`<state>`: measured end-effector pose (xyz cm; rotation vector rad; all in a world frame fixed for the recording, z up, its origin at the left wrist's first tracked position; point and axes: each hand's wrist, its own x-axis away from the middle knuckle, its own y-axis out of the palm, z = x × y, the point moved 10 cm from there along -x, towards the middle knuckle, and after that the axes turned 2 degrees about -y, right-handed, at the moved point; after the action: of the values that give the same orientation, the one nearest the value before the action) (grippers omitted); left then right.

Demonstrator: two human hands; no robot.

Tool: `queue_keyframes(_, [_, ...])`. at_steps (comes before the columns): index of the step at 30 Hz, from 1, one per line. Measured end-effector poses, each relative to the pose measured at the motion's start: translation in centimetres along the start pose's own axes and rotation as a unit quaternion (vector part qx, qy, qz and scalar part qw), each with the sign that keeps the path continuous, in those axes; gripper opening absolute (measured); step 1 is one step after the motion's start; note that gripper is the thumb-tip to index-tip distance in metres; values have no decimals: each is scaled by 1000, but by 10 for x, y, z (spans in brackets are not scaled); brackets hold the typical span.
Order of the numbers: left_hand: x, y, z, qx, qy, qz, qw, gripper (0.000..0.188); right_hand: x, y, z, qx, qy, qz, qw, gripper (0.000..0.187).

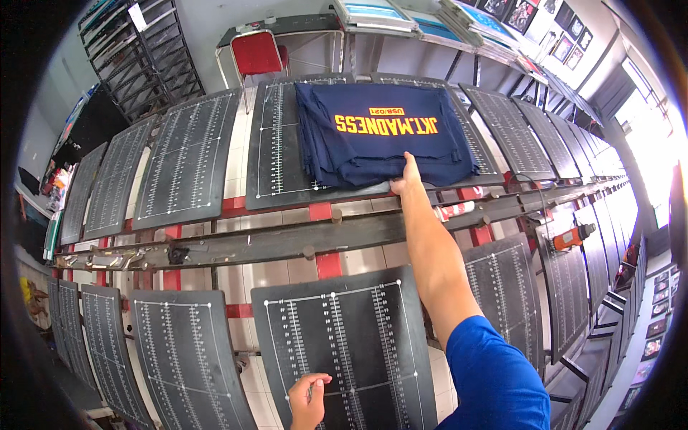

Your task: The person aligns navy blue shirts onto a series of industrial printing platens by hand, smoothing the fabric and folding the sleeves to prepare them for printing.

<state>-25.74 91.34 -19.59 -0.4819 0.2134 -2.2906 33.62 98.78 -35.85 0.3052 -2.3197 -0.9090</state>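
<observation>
I think I'm straightening the dark blue cloth pile, on a black board at one o'clock. My right hand touches its near edge; I can't tell if it grips. My left hand, half curled, holds nothing. Next probably needs a gentle pinch; there's room at six o'clock, past the rail.

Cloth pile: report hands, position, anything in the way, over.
Right hand at near edge of cloth pile. Left hand curled, nothing visible in it. Pile on far board. Rail crosses beneath right forearm.

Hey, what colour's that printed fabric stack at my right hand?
The fabric stack is navy blue, as the head view shows.
</observation>
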Motion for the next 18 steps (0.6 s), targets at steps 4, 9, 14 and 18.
queue_keyframes(4, [-118,28,76,34,212,-121,969,17,-4,22,-6,-75,-34,-66,994,41])
queue_keyframes(9, [-273,183,105,304,45,-339,889,71,-28,26,-35,-87,-80,-8,993,36])
queue_keyframes(14, [-426,232,93,680,-191,-130,696,95,-15,59,-47,-111,-54,-8,992,37])
queue_keyframes(18, [-485,184,98,750,6,-87,655,66,-11,37,-69,-103,-97,-32,989,51])
